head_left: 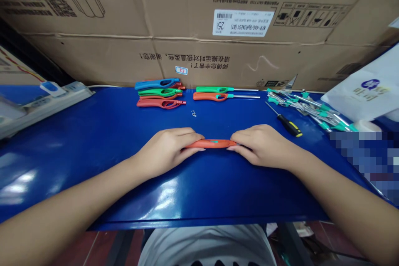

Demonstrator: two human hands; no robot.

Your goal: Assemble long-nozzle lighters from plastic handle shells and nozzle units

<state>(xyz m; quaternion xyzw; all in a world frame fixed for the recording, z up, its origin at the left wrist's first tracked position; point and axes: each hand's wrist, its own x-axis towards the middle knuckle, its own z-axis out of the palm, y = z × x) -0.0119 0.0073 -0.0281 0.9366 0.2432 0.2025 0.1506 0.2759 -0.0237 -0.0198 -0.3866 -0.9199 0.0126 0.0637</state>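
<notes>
Between my two hands is an orange long-nosed gas lighter point(215, 144), held level just over the blue table. My left hand point(170, 149) is closed around its handle end. My right hand point(262, 145) pinches the other end, where a bit of thin metal shows beside the fingers; most of that end is hidden. Farther back lie two lighters with metal tubes, a green one point(213, 89) and an orange one point(207, 96). To their left, several lighter handles are stacked, among them a blue handle point(152, 84) and a red handle point(156, 103).
A black and yellow screwdriver point(288, 124) lies right of my right hand. Behind it is a pile of metal tubes with teal parts point(311, 108), near a white bag point(368, 85). A power strip point(62, 99) stands at left. Cardboard point(187, 45) walls the back of the blue table point(102, 133).
</notes>
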